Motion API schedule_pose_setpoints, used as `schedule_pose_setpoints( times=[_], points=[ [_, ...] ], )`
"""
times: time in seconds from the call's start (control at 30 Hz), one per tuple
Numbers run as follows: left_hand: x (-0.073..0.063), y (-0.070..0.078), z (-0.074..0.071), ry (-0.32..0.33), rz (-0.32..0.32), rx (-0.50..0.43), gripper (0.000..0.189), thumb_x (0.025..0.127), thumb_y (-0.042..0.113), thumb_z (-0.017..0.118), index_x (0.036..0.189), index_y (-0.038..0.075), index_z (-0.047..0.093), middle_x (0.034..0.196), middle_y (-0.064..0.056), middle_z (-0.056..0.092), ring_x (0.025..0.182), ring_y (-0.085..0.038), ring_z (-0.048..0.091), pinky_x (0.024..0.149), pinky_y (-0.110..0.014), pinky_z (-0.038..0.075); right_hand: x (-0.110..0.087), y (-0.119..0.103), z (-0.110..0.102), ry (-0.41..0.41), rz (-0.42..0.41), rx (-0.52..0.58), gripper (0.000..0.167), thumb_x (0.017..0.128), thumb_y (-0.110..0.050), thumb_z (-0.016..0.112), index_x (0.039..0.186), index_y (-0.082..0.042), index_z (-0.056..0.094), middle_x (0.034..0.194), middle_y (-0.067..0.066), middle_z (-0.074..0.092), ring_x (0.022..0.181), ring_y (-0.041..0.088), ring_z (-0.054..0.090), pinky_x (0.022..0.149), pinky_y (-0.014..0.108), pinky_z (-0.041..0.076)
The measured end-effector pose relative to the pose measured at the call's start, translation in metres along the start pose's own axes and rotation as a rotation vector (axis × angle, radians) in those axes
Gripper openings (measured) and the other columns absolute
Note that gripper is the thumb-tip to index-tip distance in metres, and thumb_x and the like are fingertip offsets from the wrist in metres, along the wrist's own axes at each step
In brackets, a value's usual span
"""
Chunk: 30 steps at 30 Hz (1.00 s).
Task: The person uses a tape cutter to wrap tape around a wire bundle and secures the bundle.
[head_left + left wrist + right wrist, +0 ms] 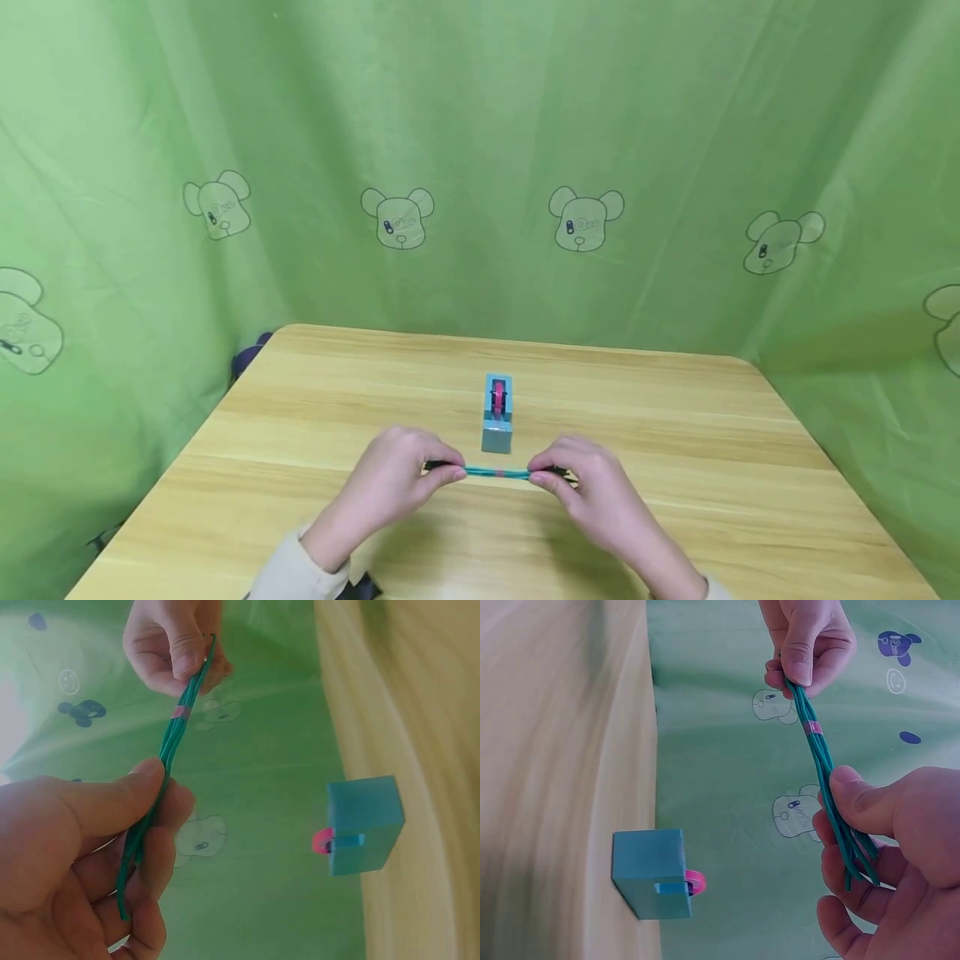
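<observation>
A bundle of thin green strands point(480, 472) stretches between both hands above the table, with a pink band of tape point(813, 728) around its middle. My left hand point(408, 473) pinches one end between thumb and fingers. At the other end my right hand point(581, 479) pinches it the same way, and loose strand ends spread past those fingers in the right wrist view. Just beyond the bundle stands a blue tape dispenser point(497, 435) holding a pink roll point(498, 398); neither hand touches it. What the strands are made of I cannot tell.
The wooden table point(360, 375) has rounded far corners. Green curtains point(487, 125) with bear-head outlines hang behind it and at both sides. A dark object point(365, 586) shows by the left sleeve, and something purple point(251, 354) sits beyond the table's far left edge.
</observation>
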<state>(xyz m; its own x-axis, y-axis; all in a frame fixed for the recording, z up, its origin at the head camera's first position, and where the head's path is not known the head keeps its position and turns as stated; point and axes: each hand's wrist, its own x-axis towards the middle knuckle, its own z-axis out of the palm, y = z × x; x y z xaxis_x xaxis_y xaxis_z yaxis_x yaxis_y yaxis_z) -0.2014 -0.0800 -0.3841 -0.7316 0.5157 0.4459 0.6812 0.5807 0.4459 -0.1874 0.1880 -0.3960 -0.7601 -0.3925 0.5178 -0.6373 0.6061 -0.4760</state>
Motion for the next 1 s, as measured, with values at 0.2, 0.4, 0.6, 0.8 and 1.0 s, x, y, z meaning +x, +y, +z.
schedule_pose_setpoints(
  times=[0.2,0.4,0.6,0.8,1.0],
  points=[
    [-0.005,-0.003,0.004,-0.010,-0.010,0.011,0.007,0.085,0.021,0.078,0.089,0.016,0.080,0.085,0.009,0.074,0.077,-0.001,0.066,0.071,-0.022,0.053,-0.003,0.002,0.005,-0.037,0.034,-0.014,0.015,0.083,-0.009,0.078,0.086,-0.023,0.073,0.084,-0.022,0.062,0.079,0.000,0.058,0.070,0.028,0.051],
    [-0.010,-0.005,0.008,-0.031,-0.015,0.007,0.005,0.086,0.019,0.078,0.090,0.016,0.080,0.085,0.008,0.074,0.077,-0.001,0.067,0.069,-0.022,0.053,-0.008,0.005,0.011,-0.042,0.041,-0.010,0.015,0.083,-0.010,0.079,0.086,-0.024,0.072,0.085,-0.023,0.061,0.080,0.000,0.057,0.072,0.028,0.051],
    [-0.012,-0.009,0.013,-0.060,-0.038,0.005,0.006,0.086,0.020,0.077,0.089,0.017,0.080,0.086,0.008,0.074,0.077,0.000,0.067,0.069,-0.020,0.053,-0.012,0.007,0.016,-0.069,0.083,-0.001,0.010,0.085,-0.014,0.077,0.087,-0.023,0.073,0.085,-0.024,0.061,0.081,0.000,0.057,0.072,0.027,0.051],
    [-0.014,-0.014,0.019,-0.097,-0.055,0.003,0.006,0.086,0.021,0.077,0.089,0.018,0.080,0.085,0.009,0.074,0.076,0.002,0.066,0.067,-0.019,0.052,-0.015,0.009,0.021,-0.105,0.119,-0.001,0.009,0.086,-0.015,0.076,0.087,-0.023,0.073,0.085,-0.024,0.061,0.080,0.000,0.056,0.071,0.028,0.050],
    [-0.018,-0.018,0.024,-0.124,-0.074,-0.014,0.005,0.086,0.021,0.077,0.089,0.018,0.080,0.084,0.010,0.074,0.073,0.005,0.062,0.063,-0.017,0.049,-0.019,0.012,0.025,-0.141,0.135,-0.018,0.008,0.087,-0.016,0.075,0.087,-0.023,0.074,0.085,-0.025,0.060,0.080,-0.002,0.057,0.073,0.029,0.050]
  ],
)
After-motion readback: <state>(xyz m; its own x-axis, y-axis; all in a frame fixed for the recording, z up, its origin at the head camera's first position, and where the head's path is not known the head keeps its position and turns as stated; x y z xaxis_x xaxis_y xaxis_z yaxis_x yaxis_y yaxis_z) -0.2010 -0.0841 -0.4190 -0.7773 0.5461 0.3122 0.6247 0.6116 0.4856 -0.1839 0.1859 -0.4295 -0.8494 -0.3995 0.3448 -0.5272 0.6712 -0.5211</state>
